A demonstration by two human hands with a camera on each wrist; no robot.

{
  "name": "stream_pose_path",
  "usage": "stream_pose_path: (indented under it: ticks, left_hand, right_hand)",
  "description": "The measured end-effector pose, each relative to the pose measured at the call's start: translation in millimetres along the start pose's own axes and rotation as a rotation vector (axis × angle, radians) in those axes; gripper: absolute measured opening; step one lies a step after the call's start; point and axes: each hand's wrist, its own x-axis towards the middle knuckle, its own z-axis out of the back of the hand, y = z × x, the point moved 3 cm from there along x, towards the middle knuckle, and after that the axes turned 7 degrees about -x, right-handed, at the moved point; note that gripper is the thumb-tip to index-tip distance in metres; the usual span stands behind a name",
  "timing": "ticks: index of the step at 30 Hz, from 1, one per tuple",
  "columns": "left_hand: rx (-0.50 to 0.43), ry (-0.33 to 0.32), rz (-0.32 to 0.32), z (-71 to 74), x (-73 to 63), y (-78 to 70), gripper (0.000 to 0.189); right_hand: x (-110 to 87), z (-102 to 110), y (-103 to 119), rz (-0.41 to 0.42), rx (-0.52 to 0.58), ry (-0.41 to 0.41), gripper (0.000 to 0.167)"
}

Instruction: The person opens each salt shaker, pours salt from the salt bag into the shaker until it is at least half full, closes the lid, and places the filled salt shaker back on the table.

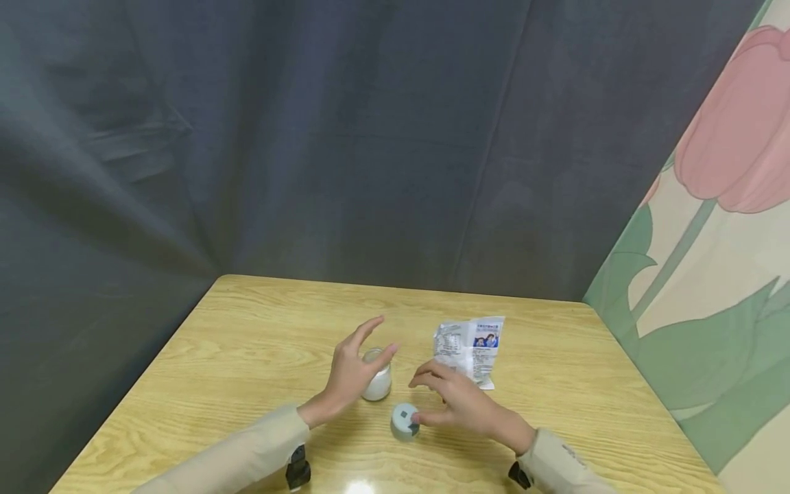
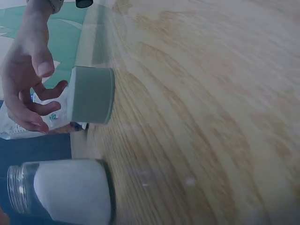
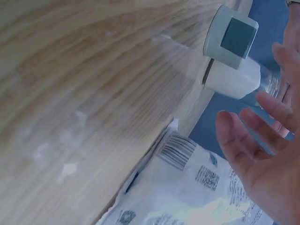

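Note:
A glass jar (image 1: 378, 385) with a threaded, uncovered mouth stands upright, white powder (image 2: 72, 190) filling much of it. My left hand (image 1: 353, 374) is beside the jar, thumb and fingers spread; whether it touches the glass cannot be told. Nearer me sits a pale green, short round object (image 1: 404, 421), like a cap, with a dark square panel (image 3: 238, 37) on its side. Over its right edge hovers my right hand (image 1: 459, 401), fingers loosely bent and holding nothing. In the left wrist view, this hand's fingers (image 2: 44, 110) appear apart from the green object.
A white printed packet (image 1: 469, 346) lies behind my right hand, with a barcode (image 3: 177, 149) showing in the right wrist view. The wooden table (image 1: 247, 357) ends at a dark curtain (image 1: 370, 171). A flower-painted wall (image 1: 710, 288) stands at the right.

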Motion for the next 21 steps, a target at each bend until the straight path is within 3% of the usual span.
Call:
stream_pose_path:
  ticks: [12,21]
  left_hand:
    - [0.048,0.125,0.292,8.5,-16.8,11.4,0.071]
    - [0.046,0.2,0.334,9.9,-27.5,23.4,0.059]
  right_hand:
    - [2.8,-14,8,0.001,0.043,0.168,0.052]
    - [4.7,-17,8,0.026,0.057,0.224,0.046]
